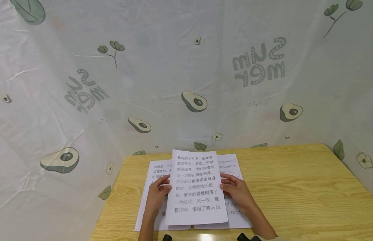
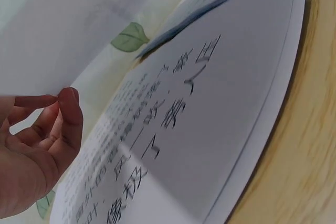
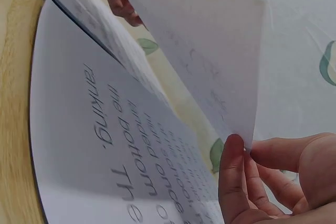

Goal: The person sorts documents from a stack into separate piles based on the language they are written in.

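Printed sheet [image 1: 195, 187]: held up by both hands, print facing the wearer, its lower edge nearer the wearer than its top. Both wrist views show it raised apart from the papers beneath. Step in hand, as judged: a two-handed hold of one loose page above the pair below.

Left hand [image 1: 157, 192] at the sheet's left edge, thumb and fingers pinching the paper there. Right hand [image 1: 237, 192] at the sheet's right edge, roughly level with the left; thumb and fingers pinch that margin – the right wrist view shows this closely. Next move, judged: calls for both hands shifting together, since the page is thin and would likely bend or skew if one side led.

Under and left of the sheet: Chinese-print paper [image 1: 146, 197]. Under and right of it: English-print paper [image 1: 230, 164]. A narrow gap between these two shows just below the sheet's lower edge. In the left wrist view a second edge line shows along the near paper's border; number of pages, cannot tell.

Tabletop [image 1: 295, 187]: wood grain runs wide to the right of the sheet – the most room for moving; a narrower strip lies left. Beyond the sheet's top, patterned cloth [image 1: 174, 77] rises close behind the tabletop's back edge, so room that way is tight.
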The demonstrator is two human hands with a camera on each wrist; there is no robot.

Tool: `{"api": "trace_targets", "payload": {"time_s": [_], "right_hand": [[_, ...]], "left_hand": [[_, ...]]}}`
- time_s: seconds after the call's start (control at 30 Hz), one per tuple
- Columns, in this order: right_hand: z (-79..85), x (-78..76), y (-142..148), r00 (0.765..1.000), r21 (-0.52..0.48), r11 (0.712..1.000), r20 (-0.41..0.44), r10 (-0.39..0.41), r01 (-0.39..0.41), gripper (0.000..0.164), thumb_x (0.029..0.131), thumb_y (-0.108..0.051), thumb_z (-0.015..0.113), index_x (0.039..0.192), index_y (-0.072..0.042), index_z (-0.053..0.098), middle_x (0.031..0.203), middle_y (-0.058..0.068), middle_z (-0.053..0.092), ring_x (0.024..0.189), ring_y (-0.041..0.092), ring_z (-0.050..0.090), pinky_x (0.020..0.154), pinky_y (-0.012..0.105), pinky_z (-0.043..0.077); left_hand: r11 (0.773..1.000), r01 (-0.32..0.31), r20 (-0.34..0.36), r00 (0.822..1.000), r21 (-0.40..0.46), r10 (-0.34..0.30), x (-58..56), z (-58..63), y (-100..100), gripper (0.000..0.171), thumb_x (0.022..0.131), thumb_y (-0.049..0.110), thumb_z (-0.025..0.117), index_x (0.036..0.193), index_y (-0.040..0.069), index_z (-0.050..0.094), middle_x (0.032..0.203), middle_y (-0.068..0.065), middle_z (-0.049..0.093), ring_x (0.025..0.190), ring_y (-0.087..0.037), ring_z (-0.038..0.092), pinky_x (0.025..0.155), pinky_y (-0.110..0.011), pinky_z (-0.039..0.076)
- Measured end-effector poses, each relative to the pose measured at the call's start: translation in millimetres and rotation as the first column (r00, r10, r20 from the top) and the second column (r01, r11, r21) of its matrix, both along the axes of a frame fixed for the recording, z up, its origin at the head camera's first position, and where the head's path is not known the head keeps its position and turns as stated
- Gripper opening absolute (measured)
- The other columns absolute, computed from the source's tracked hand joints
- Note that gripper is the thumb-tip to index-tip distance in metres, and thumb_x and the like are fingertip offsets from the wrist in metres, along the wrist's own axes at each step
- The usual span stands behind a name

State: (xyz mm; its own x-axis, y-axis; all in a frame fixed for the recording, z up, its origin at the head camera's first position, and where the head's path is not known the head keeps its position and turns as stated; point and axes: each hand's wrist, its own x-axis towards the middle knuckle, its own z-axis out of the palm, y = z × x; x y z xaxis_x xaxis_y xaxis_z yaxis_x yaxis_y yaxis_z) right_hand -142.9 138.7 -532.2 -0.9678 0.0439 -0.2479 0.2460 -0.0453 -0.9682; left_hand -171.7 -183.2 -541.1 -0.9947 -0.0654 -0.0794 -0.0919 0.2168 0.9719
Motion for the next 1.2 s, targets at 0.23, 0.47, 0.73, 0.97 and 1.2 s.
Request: {"api": "trace_targets", "payload": {"time_s": [0.23, 0.47, 0.73, 0.97, 1.2], "right_hand": [[-5.3, -4.6, -18, 1.000, -0.012, 1.000, -0.024, 0.002, -0.003, 0.049, 0.100, -0.002, 0.068, 0.148, 0.001, 0.060, 0.130, 0.021, 0.067, 0.097, 0.022, 0.071, 0.079, 0.026, 0.061], [-5.1, -8.2, -35, 0.999, -0.005, 1.000, -0.039, 0.004, -0.004, 0.046, 0.098, -0.002, 0.070, 0.144, 0.000, 0.063, 0.127, 0.020, 0.068, 0.095, 0.021, 0.072, 0.078, 0.028, 0.062], [-2.4, -11.5, -55, 0.998, -0.029, 0.999, -0.056, 0.043, -0.044, 0.049, 0.096, -0.001, 0.072, 0.144, 0.000, 0.064, 0.126, 0.020, 0.068, 0.095, 0.021, 0.072, 0.080, 0.032, 0.063], [-4.7, -11.3, -73, 0.994, -0.027, 0.996, -0.062, 0.089, -0.091, 0.050, 0.097, -0.002, 0.071, 0.145, 0.002, 0.062, 0.128, 0.021, 0.067, 0.096, 0.020, 0.072, 0.081, 0.031, 0.064], [-8.7, -13.2, -86, 0.990, 0.048, 0.994, -0.089, 0.106, -0.102, 0.050, 0.095, -0.001, 0.072, 0.144, 0.004, 0.061, 0.123, 0.020, 0.068, 0.097, 0.019, 0.073, 0.081, 0.033, 0.065]], "left_hand": [[0.999, -0.014, -0.013, 1.000, -0.034, 0.013, -1.9, -1.8, -16, 0.045, 0.097, -0.003, 0.070, 0.142, 0.002, 0.068, 0.124, -0.021, 0.068, 0.096, -0.017, 0.067, 0.076, -0.018, 0.057], [0.998, -0.030, 0.006, 1.000, -0.058, 0.030, -4.7, -2.9, -31, 0.045, 0.097, -0.005, 0.069, 0.141, 0.002, 0.068, 0.124, -0.019, 0.067, 0.098, -0.018, 0.067, 0.078, -0.017, 0.056], [0.991, -0.054, 0.030, 0.998, -0.121, 0.058, -3.5, -4.5, -53, 0.044, 0.099, -0.002, 0.066, 0.143, 0.005, 0.068, 0.128, -0.019, 0.066, 0.104, -0.022, 0.066, 0.080, -0.016, 0.054], [0.987, -0.074, 0.064, 0.994, -0.139, 0.084, -2.7, -6.6, -71, 0.045, 0.100, -0.003, 0.064, 0.145, 0.005, 0.066, 0.131, -0.020, 0.065, 0.107, -0.024, 0.067, 0.081, -0.016, 0.054], [0.983, -0.075, 0.065, 0.994, -0.165, 0.087, -6.5, -8.7, -86, 0.045, 0.100, -0.004, 0.064, 0.144, 0.003, 0.066, 0.131, -0.021, 0.065, 0.105, -0.023, 0.066, 0.080, -0.017, 0.054]]}}
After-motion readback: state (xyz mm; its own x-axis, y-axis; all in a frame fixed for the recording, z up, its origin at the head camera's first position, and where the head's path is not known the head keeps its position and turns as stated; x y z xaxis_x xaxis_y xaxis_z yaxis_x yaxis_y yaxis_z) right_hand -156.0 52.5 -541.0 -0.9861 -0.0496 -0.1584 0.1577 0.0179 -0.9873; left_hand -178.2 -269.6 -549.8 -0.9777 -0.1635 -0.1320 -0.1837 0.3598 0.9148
